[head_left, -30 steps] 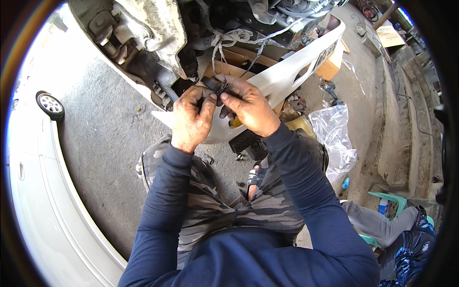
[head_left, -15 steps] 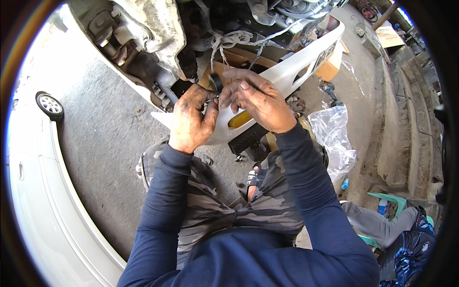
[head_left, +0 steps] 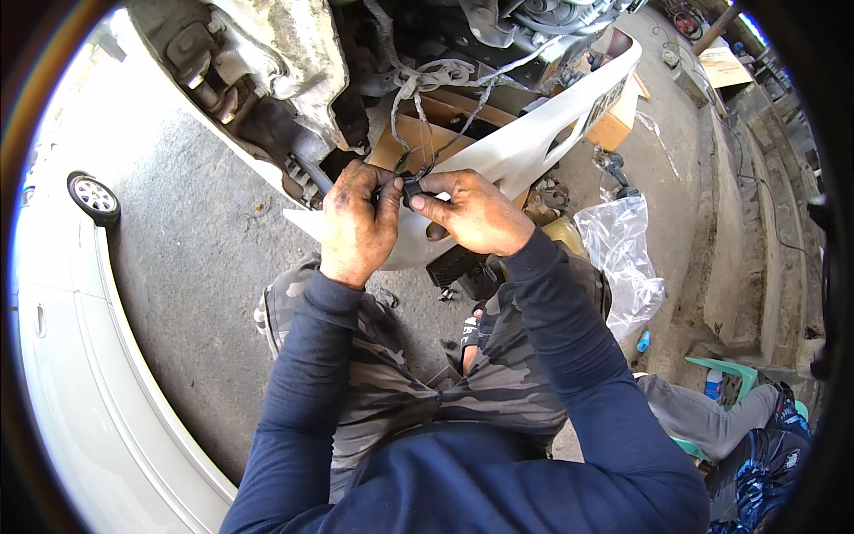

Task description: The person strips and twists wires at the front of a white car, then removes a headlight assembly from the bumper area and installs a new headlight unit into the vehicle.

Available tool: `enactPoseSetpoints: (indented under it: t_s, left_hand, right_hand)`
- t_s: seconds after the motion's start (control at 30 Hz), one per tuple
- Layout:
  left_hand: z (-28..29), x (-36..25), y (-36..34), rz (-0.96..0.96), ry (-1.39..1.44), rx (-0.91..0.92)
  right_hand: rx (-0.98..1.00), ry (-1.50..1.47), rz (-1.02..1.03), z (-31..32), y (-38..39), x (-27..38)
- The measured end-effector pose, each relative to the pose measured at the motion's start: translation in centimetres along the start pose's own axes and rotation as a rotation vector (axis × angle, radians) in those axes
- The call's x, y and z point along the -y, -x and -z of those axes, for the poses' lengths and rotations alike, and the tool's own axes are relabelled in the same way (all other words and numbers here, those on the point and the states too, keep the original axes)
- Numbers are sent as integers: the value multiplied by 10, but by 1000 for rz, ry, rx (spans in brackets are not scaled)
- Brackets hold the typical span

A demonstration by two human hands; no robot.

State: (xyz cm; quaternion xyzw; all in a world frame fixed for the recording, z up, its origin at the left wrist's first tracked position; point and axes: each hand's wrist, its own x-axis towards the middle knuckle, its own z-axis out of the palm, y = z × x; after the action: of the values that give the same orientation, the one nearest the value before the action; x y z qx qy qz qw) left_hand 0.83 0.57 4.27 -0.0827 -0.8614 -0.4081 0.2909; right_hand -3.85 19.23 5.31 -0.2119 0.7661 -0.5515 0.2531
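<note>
In front of the car's opened front end, my two hands meet at the wires [head_left: 427, 153] that hang down from a taped wiring harness [head_left: 429, 73]. My left hand [head_left: 360, 222] is closed, thumb and forefinger pinching at the lower ends of the wires. Against it, my right hand [head_left: 480, 214] grips a small black thing [head_left: 411, 189], which looks like a roll of black tape. Its far side is hidden by the fingers. Just beyond the hands lies a white bumper [head_left: 516, 151].
A cardboard box [head_left: 614, 125] stands behind the bumper. To the right are a cordless drill [head_left: 614, 169], clear plastic sheeting [head_left: 618, 258] and concrete steps [head_left: 738, 222]. A white car [head_left: 80, 356] is at the left. Another person's leg [head_left: 703, 414] shows at lower right, near a green stool [head_left: 738, 369].
My right hand has come in from slightly above and closed on the black thing, which was hanging round-side on beyond the fingers. My left hand has hardly moved.
</note>
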Motion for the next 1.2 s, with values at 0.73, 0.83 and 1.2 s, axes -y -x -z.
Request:
enactPoseSetpoints:
  t_s: [0.73,0.83,1.2]
  left_hand:
    - [9,3,-5,61,60,80]
    - [7,4,-4,47,51,65]
    - [10,-2,-7,-13,-22,166]
  right_hand:
    - [-176,-214,221,-12,-13,-12]
    - [-78,-94,95,-18,-15,-12]
    - [198,-808,-19,35,7,-1]
